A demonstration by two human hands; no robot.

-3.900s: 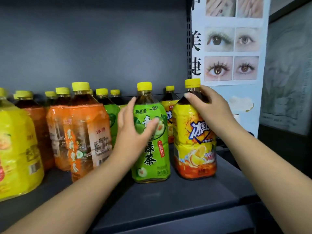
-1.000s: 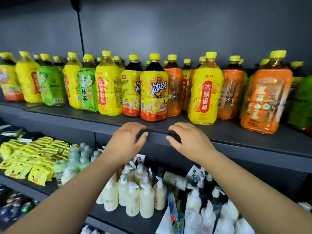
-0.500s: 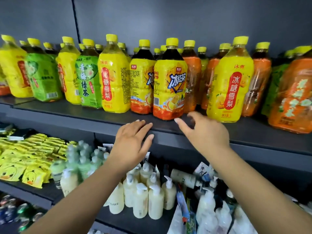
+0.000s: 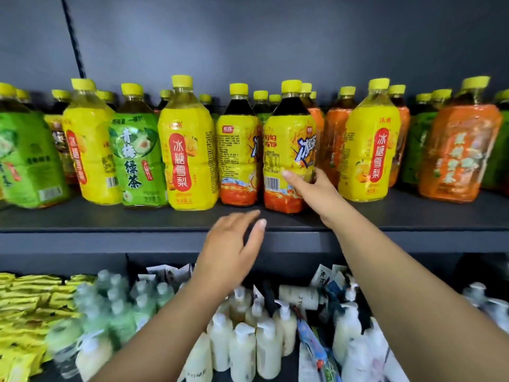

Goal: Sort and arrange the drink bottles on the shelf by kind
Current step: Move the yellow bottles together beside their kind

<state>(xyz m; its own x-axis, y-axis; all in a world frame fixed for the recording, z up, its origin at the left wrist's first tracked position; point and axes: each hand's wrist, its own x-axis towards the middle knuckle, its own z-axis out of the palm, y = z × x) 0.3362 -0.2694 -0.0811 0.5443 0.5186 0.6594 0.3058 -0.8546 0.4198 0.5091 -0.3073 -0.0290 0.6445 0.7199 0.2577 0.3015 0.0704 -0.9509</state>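
Observation:
A dark shelf (image 4: 110, 219) carries a mixed row of yellow-capped drink bottles. From the left stand a green tea bottle (image 4: 137, 158), a yellow pear drink bottle (image 4: 187, 158) and two iced black tea bottles with yellow and red labels (image 4: 238, 158) (image 4: 287, 150). Further right are another yellow pear bottle (image 4: 369, 153) and an orange-labelled bottle (image 4: 457, 153). My right hand (image 4: 311, 186) reaches the lower right side of the right-hand iced black tea bottle, fingers spread and touching its label. My left hand (image 4: 231, 244) hovers open at the shelf's front edge, holding nothing.
More bottles stand in a second row behind the front ones. On the shelf below are several cream pump bottles (image 4: 245, 346), pale green bottles (image 4: 115, 307) and yellow snack packets (image 4: 24, 301). A grey back wall rises behind the shelf.
The view has come closer to the shelf. My right hand has risen from the shelf edge to the iced black tea bottle. My left hand has lifted slightly toward the shelf edge.

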